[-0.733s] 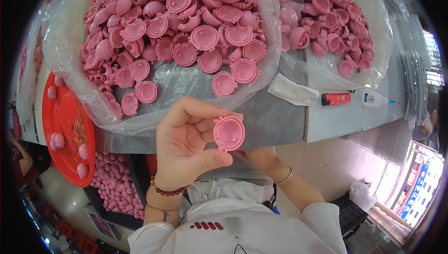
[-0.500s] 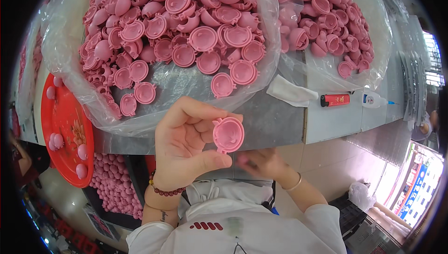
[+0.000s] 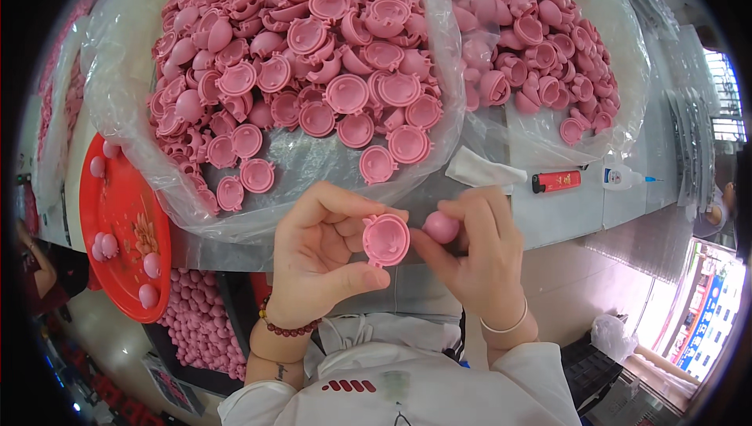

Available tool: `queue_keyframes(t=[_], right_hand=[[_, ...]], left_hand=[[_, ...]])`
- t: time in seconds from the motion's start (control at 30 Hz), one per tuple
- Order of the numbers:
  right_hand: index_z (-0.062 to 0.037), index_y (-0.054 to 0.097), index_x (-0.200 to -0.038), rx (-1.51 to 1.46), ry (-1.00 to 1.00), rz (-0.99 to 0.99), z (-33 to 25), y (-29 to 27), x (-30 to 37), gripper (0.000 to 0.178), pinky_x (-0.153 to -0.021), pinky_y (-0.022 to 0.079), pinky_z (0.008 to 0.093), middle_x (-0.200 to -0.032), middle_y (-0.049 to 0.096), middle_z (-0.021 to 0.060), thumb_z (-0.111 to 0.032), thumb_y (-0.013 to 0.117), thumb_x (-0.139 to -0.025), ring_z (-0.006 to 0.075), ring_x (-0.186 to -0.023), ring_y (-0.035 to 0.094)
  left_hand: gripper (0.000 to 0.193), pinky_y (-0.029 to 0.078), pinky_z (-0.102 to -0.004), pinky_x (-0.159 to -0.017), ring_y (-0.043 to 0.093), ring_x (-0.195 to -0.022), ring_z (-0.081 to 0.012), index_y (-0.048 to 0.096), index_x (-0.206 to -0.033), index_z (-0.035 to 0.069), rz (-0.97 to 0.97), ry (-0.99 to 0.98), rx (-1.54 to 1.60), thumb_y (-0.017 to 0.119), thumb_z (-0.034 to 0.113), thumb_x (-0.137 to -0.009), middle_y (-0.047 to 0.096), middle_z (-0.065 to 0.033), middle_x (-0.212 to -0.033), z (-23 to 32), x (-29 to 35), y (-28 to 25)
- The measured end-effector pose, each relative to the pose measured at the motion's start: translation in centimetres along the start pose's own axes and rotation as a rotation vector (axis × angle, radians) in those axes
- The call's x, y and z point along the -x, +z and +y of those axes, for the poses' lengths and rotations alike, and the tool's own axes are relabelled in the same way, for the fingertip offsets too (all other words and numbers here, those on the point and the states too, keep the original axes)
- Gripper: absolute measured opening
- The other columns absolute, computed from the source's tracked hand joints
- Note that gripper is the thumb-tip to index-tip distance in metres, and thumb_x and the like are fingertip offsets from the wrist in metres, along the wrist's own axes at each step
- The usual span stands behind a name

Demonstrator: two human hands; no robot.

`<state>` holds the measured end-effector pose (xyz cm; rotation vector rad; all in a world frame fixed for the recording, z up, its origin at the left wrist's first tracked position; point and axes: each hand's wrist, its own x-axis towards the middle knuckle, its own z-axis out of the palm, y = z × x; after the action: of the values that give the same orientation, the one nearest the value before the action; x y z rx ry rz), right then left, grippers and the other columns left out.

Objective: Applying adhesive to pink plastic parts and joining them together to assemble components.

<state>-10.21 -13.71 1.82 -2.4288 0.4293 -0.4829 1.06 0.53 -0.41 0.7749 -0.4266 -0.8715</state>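
Observation:
My left hand pinches a pink plastic half-shell between thumb and fingers, its hollow side facing up at me. Close by on the right, my right hand grips a rounded pink piece with its smooth domed side showing; whether it is a half or a whole ball I cannot tell. A small gap lies between the two pieces. Beyond my hands, a large heap of pink half-shells rests on clear plastic sheeting on the grey table.
Another heap of pink shells lies at the back right. A white cloth, a red lighter and a small bottle with a blue tip are on the table's right. At left are a red tray with several balls and a dark crate of pink balls.
My right hand has risen from below the table edge with the rounded pink piece, coming beside my left hand. The left hand still holds its half-shell, and the view has shifted slightly.

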Motion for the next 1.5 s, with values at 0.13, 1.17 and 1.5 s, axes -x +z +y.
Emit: queue_keyframes(t=[0.13,1.17,1.5], right_hand=[[-0.0031,0.056,-0.088,0.165,0.076,-0.004,-0.2,-1.3,-0.3,0.039,-0.052,0.044,0.0279,-0.088,0.050,0.0081,-0.011,0.077,-0.055,0.0202,-0.069,0.054],[0.0014,0.062,-0.094,-0.547,-0.102,-0.083,0.0,-1.3,-0.6,0.036,-0.053,0.047,0.0218,-0.092,0.055,0.0133,-0.003,0.073,-0.059,0.0161,-0.074,0.056],[-0.0037,0.065,-0.092,-0.318,-0.243,0.028,-0.4,-0.9,-0.3,0.038,-0.046,0.038,0.0234,-0.074,0.053,0.0056,-0.004,0.074,-0.055,0.0142,-0.059,0.050]], left_hand=[[0.049,0.044,-0.0340,-0.088,0.054,-0.104,-0.0236,0.045,-0.103,-0.002,-0.017,-0.003,0.020,0.074,-0.002,-0.063,0.055,-0.0148,-0.106,0.1,0.1,-0.1],[0.043,0.048,-0.0310,-0.080,0.058,-0.091,-0.0188,0.052,-0.102,-0.004,-0.115,-0.046,-0.212,0.071,-0.006,-0.064,0.056,-0.0111,-0.100,0.2,-0.4,0.5],[0.050,0.047,-0.0313,-0.081,0.057,-0.092,-0.0213,0.055,-0.100,-0.005,-0.019,-0.138,-0.209,0.078,-0.001,-0.055,0.056,-0.0175,-0.099,0.5,-0.4,1.0]])
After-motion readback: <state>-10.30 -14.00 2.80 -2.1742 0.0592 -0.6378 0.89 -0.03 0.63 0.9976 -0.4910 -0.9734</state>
